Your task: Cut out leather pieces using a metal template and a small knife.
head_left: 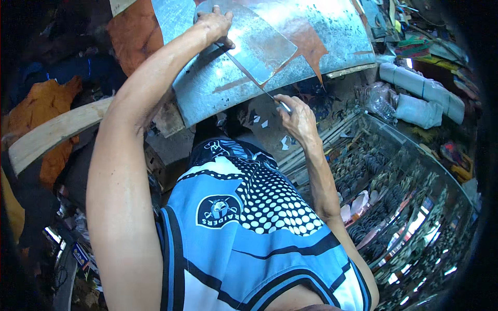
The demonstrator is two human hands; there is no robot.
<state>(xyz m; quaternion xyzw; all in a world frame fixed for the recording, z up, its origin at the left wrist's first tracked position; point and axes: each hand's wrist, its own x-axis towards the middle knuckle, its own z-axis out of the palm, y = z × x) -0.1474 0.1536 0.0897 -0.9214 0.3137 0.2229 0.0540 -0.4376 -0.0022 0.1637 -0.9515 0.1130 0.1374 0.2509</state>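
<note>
Head view, metal-topped worktop [197, 98]: L hand [213, 26], fingers spread, rests on greyish plate [259, 41] over brown leather [311, 45], prob. to stop slip, w/ R hand [299, 120] fingers closed round thin knife [284, 106] by plate's near corner, edge apparently guiding blade.

The head-worn fisheye (wide, dark-rimmed) looks down from close above, over the shirt [251, 220] toward the metal-topped table [205, 101].
</note>
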